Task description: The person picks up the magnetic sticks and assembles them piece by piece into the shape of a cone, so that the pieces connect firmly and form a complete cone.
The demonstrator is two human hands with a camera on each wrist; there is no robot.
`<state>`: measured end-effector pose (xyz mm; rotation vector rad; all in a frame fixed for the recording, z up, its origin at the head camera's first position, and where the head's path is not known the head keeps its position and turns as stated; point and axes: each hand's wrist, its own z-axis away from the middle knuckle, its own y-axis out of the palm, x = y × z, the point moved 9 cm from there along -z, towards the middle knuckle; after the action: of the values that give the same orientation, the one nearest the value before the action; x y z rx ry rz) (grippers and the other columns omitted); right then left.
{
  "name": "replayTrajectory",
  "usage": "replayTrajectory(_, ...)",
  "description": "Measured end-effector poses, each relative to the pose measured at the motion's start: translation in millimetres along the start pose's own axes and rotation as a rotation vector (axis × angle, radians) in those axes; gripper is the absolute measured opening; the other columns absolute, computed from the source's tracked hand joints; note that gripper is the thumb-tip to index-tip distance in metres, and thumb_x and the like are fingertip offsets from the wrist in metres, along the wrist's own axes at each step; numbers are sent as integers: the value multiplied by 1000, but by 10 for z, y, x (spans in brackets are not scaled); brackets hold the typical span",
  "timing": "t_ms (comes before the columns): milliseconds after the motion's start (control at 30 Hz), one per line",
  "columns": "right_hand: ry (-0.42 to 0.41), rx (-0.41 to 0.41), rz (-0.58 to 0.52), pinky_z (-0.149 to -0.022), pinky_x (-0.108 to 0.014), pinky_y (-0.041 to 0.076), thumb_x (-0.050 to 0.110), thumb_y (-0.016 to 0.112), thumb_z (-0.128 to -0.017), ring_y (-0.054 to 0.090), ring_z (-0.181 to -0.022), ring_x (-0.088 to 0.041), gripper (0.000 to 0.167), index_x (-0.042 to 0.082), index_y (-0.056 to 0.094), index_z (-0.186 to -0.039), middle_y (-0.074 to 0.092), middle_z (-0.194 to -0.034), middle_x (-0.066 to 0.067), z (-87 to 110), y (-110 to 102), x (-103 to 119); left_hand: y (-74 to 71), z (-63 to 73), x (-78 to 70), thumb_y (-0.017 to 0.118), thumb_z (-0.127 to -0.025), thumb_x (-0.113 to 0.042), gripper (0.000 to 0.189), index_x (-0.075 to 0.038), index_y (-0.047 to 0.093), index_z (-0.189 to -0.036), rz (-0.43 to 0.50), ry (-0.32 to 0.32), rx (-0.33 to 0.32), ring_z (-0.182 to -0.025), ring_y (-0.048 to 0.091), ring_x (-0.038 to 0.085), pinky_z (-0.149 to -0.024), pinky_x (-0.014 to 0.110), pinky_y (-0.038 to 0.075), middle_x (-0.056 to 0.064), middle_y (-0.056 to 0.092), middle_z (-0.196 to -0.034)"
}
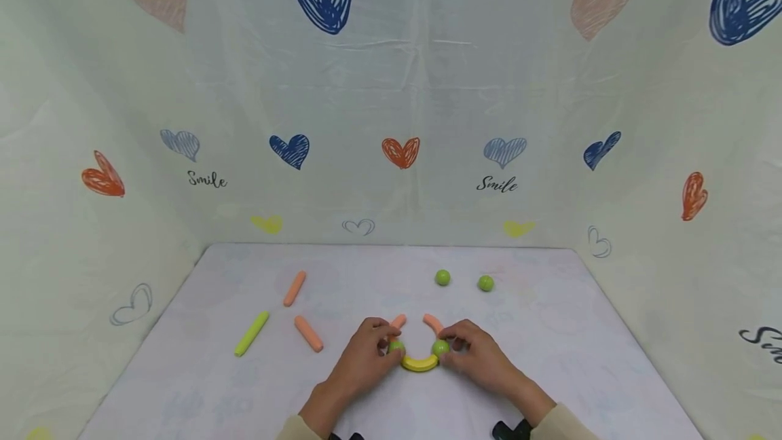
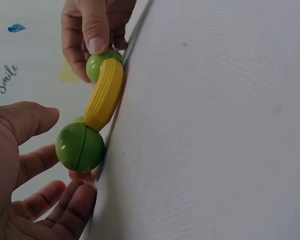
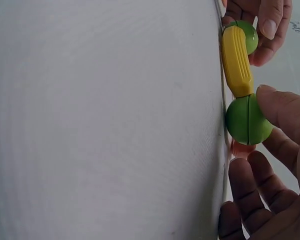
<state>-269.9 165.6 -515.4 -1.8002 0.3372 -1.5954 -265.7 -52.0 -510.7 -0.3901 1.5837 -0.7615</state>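
A yellow curved, ridged toy rod (image 1: 419,364) lies on the white table with a green ball at each end. Around the left green ball (image 2: 80,147) my left hand (image 1: 363,355) has its fingers loosely bent, the thumb standing off the ball. My right hand (image 1: 485,358) pinches the right green ball (image 3: 248,120) between thumb and index finger. Beyond the balls, a left orange curved rod (image 1: 398,321) and a right orange curved rod (image 1: 432,322) carry the shape upward, with a gap between their far ends. The fingers partly hide where rods and balls meet.
Two loose green balls, a nearer-centre ball (image 1: 442,278) and a ball to its right (image 1: 485,283), lie at the back. On the left are a yellow-green straight rod (image 1: 252,334) and two orange straight rods, one farther (image 1: 294,288), one nearer (image 1: 308,333). A heart-printed curtain (image 1: 391,87) surrounds the table.
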Motion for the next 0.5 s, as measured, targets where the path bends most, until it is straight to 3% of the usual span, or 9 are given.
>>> replayTrajectory(267, -47, -6, 45, -78, -24, 50, 30, 84, -91, 57, -92, -8, 32, 20, 75, -120, 63, -107, 8, 0, 26, 13, -91, -64, -18, 76, -97, -31, 25, -15, 76, -117, 11, 25, -52, -91, 57, 12, -77, 29, 51, 2, 60, -122)
replayTrajectory(500, -62, -8, 52, -79, -24, 50, 28, 84, -91, 57, -92, -8, 31, 18, 75, -119, 63, -108, 8, 2, 18, 29, -197, -207, -119, 71, -101, -34, 22, -20, 77, -117, 11, 2, -95, -102, 61, 19, -89, 42, 56, 4, 63, -126)
